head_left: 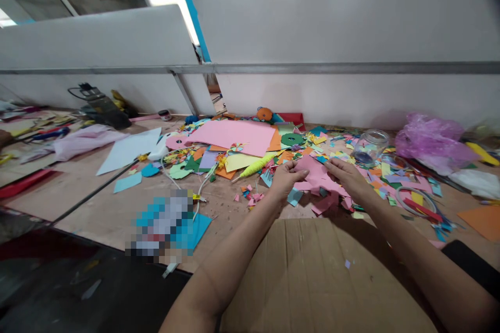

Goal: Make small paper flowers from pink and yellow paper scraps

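A piece of pink paper (311, 170) with irregular cut edges is held up over the table between my two hands. My left hand (287, 179) pinches its left edge between thumb and fingers. At its upper right, the fingers of my right hand (346, 176) are closed on the same paper. Just below lie more pink paper scraps (326, 204), partly hidden by the held piece. Small pink and orange bits (250, 196) are scattered left of my left hand. A large pink sheet (238, 134) rests on the heap of coloured paper behind.
A glass jar (371, 146) and a purple plastic bag (435, 138) stand at the right. Cardboard (312, 281) lies in front of me. A yellow spindle-shaped item (258, 165), white cables and a dark bottle (105, 106) are leftward. White panels (344, 21) close off the back.
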Available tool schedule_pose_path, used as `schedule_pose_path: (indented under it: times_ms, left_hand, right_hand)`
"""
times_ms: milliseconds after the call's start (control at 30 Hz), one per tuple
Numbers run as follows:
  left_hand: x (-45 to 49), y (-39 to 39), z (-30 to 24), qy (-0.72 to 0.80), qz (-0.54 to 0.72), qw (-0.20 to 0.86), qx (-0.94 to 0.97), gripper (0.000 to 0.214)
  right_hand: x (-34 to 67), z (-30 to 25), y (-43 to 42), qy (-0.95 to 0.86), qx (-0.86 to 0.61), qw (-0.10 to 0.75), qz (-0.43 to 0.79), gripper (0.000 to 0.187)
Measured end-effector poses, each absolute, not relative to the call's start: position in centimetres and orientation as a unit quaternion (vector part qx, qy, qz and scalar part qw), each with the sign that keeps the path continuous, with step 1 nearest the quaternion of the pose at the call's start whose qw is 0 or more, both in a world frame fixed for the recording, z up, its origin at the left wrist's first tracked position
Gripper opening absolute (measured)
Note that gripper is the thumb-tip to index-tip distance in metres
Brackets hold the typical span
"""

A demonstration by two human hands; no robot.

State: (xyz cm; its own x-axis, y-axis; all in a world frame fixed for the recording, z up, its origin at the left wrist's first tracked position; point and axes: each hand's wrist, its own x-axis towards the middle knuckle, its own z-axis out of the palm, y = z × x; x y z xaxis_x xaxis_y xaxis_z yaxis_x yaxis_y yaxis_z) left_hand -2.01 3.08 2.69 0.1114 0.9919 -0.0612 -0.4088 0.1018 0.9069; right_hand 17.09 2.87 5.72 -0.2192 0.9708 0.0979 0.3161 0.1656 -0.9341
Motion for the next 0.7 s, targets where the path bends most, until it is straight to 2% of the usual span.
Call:
schedule_pose_path:
  times_ms: [300,567,700]
  left_hand:
    - [-2.3,3.1,3.0,0.384,0.549,0.639,0.377,0.047]
    - [-2.3,3.2,2.9,0.378,0.569,0.631,0.368,0.051]
    - [-2.6,3.6,2.7,0.382,0.586,0.622,0.351,0.052]
  right_hand:
    - [16.9,6.4,2.6,-0.630,-0.483,0.406,0.453,0.046]
    - [17.3,5.0,3.5,-0.614,-0.499,0.403,0.459,0.043]
    - [17.7,3.9,3.9,-0.680,-0.528,0.337,0.381,0.042]
